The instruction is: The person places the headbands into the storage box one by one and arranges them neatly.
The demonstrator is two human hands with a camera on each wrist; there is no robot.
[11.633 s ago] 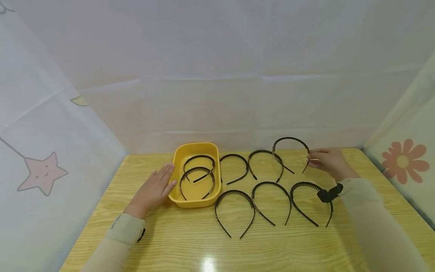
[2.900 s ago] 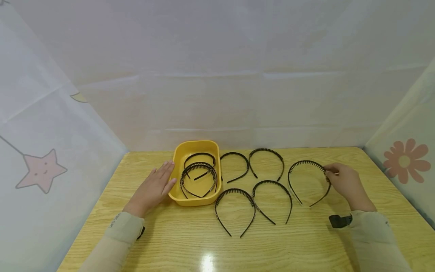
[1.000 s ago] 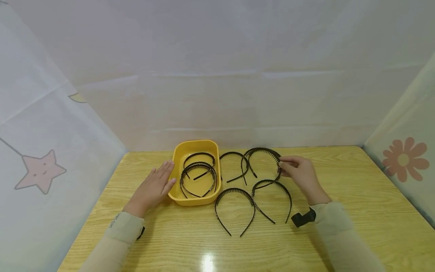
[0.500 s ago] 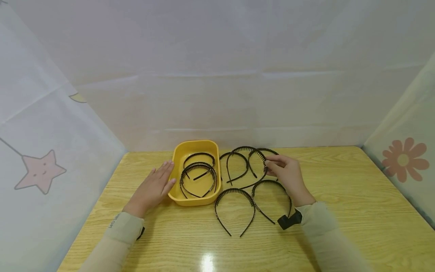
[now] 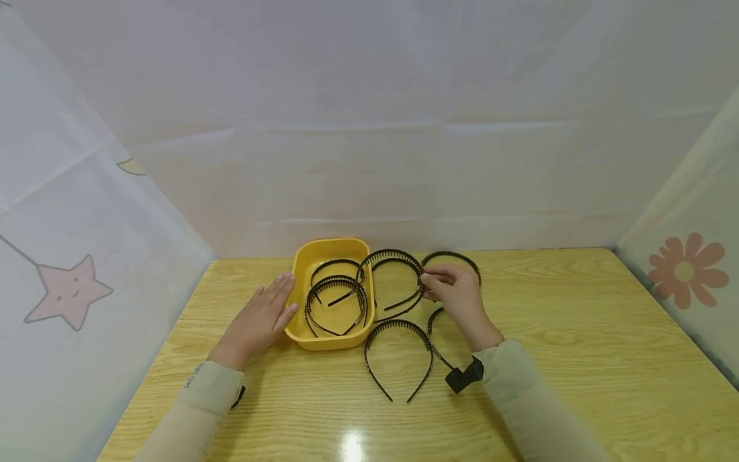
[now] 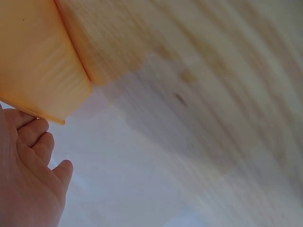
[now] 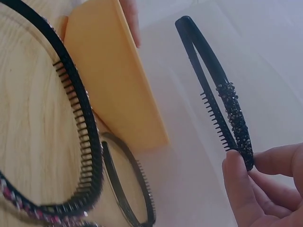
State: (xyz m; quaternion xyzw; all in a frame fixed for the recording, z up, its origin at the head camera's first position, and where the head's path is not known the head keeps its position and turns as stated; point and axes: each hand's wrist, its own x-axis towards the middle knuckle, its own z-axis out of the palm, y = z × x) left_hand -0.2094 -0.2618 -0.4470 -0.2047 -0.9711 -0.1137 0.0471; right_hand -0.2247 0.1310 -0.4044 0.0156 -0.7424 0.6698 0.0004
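Observation:
My right hand (image 5: 458,298) pinches a black toothed headband (image 5: 389,251) between thumb and fingers, by one side. In the right wrist view, dark glittering stones cover that side of the headband (image 7: 232,111). It is raised above the table, its left end over the right rim of a yellow plastic box (image 5: 329,344). Several black headbands (image 5: 336,280) lie inside the box, overlapping towards the front. With fingers extended, my left hand (image 5: 256,321) rests against the box's left side. The left wrist view shows those fingertips (image 6: 35,130) at the box's edge.
On the wooden table (image 5: 323,410) lie more black headbands: one in front (image 5: 398,323), one at the back right (image 5: 450,253), one behind the held headband, and one partly hidden by my right wrist. A white sheet (image 5: 369,160) hangs behind the table.
From the table's right side, my right hand has carried the headband leftward to the box. Compared with the oldest frame, the box holds one more headband. My left hand has stayed put.

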